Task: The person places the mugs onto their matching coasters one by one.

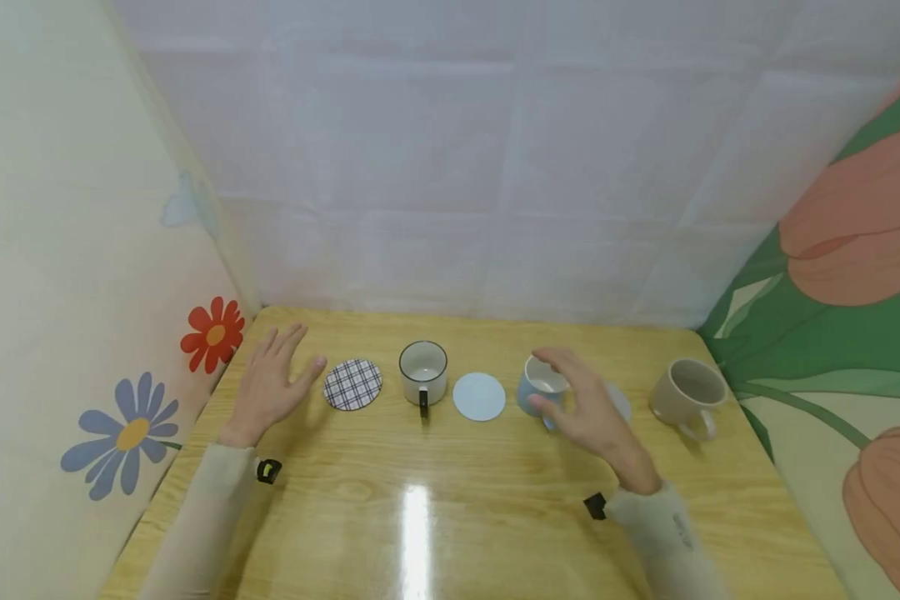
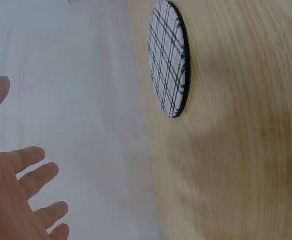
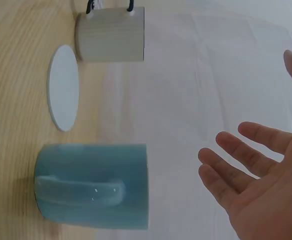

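My left hand (image 1: 270,387) hovers over the table's left side with fingers spread, holding nothing. Just right of it lies a round plaid coaster (image 1: 353,385), whose dark edge shows in the left wrist view. Above and partly in front of a blue mug (image 1: 534,395) is my right hand (image 1: 585,408), fingers extended and thumb apart. In the right wrist view a gap separates the fingers (image 3: 236,160) from the blue mug (image 3: 93,185), which stands upright with its handle toward the camera. A white mug with a black rim and handle (image 1: 423,373) stands beside a pale blue round coaster (image 1: 479,397).
A beige mug (image 1: 688,393) stands at the right end of the row. A pale round coaster (image 1: 618,402) is partly hidden behind my right hand. White cloth (image 1: 450,167) hangs behind the wooden table (image 1: 345,517), with flower-printed cloths at both sides.
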Tool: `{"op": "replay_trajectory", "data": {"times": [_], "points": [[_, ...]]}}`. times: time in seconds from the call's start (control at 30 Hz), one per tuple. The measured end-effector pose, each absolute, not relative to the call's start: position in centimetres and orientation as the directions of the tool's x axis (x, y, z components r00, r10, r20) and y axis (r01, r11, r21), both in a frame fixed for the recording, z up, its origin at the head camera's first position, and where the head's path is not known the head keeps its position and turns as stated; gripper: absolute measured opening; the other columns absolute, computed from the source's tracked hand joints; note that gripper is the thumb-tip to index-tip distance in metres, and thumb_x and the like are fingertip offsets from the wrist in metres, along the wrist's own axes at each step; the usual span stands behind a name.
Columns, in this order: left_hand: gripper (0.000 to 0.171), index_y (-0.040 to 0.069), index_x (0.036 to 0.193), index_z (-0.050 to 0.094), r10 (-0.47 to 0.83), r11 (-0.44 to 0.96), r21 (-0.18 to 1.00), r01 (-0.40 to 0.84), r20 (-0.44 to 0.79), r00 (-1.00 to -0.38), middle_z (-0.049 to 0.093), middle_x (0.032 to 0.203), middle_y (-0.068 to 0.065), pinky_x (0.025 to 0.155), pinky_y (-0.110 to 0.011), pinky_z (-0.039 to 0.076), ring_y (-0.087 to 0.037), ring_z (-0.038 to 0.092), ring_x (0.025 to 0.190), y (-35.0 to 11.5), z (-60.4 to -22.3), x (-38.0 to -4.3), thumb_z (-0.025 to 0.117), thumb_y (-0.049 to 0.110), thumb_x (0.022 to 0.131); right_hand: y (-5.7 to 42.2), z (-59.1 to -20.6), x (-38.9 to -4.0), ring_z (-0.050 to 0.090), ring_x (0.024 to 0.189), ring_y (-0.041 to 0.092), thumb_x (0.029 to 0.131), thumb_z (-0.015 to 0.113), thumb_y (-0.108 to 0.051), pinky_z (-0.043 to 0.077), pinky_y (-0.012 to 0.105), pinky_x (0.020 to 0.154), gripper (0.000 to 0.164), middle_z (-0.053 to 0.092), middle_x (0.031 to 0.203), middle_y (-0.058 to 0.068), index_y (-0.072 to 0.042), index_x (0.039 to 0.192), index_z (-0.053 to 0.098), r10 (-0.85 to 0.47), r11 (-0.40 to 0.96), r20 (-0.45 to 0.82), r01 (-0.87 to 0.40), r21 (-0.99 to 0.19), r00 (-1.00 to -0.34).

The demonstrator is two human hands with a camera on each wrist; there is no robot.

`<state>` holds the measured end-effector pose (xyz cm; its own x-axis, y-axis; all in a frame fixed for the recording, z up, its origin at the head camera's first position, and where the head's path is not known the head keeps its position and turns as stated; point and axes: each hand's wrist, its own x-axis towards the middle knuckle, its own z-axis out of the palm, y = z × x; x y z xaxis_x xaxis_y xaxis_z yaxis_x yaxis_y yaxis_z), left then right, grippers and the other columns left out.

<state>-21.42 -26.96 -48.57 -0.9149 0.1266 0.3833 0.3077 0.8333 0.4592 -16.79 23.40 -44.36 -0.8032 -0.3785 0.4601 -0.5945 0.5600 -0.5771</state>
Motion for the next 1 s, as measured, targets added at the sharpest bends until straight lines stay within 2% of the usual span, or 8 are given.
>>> {"op": "replay_trajectory", "data": {"times": [0.3,0.57,0.67,0.73,1.0], "points": [[0.074,0.003,0.162,0.042,0.188,0.832,0.449,0.325,0.322,-0.928,0.039,0.168,-0.025,0.126,-0.078,0.019,-0.058,0.023,0.157,-26.8,-49.4,-21.3,0.061,0.047,0.106,22.0,-45.6,-16.4,0.065,0.125,0.047,0.094,0.080,-0.018,0.056,0.065,0.104,0.062,0.064,0.144,0.021,0.003,0.147,0.057,-0.423,0.532,0.455,-0.622,-0.575,-0.783],[0.074,0.004,0.163,0.040,0.193,0.829,0.468,0.306,0.274,-0.942,0.038,0.170,-0.023,0.125,-0.079,0.016,-0.056,0.021,0.158,-26.7,-50.2,-21.0,0.064,0.043,0.104,20.8,-46.1,-15.9,0.065,0.128,0.042,0.096,0.080,-0.024,0.058,0.061,0.104,0.062,0.063,0.145,0.021,0.001,0.148,0.056,-0.404,0.574,0.380,-0.554,-0.604,-0.832],[0.075,0.004,0.163,0.041,0.192,0.830,0.473,0.296,0.257,-0.947,0.038,0.170,-0.023,0.126,-0.077,0.016,-0.056,0.021,0.159,-26.5,-50.5,-20.9,0.067,0.041,0.103,20.4,-46.2,-15.8,0.068,0.123,0.040,0.096,0.080,-0.025,0.059,0.059,0.103,0.061,0.064,0.144,0.020,0.001,0.147,0.058,-0.390,0.582,0.380,-0.544,-0.605,-0.839],[0.075,0.003,0.162,0.041,0.193,0.832,0.470,0.295,0.255,-0.948,0.038,0.170,-0.023,0.127,-0.076,0.016,-0.056,0.022,0.158,-26.5,-50.8,-20.8,0.067,0.041,0.103,20.1,-46.2,-15.8,0.070,0.120,0.039,0.096,0.079,-0.026,0.060,0.058,0.102,0.060,0.065,0.143,0.019,0.000,0.146,0.059,-0.382,0.583,0.381,-0.539,-0.608,-0.842],[0.078,0.003,0.162,0.041,0.191,0.835,0.470,0.287,0.242,-0.951,0.039,0.169,-0.024,0.127,-0.076,0.016,-0.057,0.023,0.158,-26.6,-51.5,-20.7,0.065,0.048,0.104,18.7,-46.7,-15.7,0.068,0.124,0.039,0.097,0.078,-0.024,0.062,0.056,0.100,0.055,0.066,0.141,0.019,0.000,0.144,0.060,-0.393,0.519,0.360,-0.527,-0.673,-0.846]]}}
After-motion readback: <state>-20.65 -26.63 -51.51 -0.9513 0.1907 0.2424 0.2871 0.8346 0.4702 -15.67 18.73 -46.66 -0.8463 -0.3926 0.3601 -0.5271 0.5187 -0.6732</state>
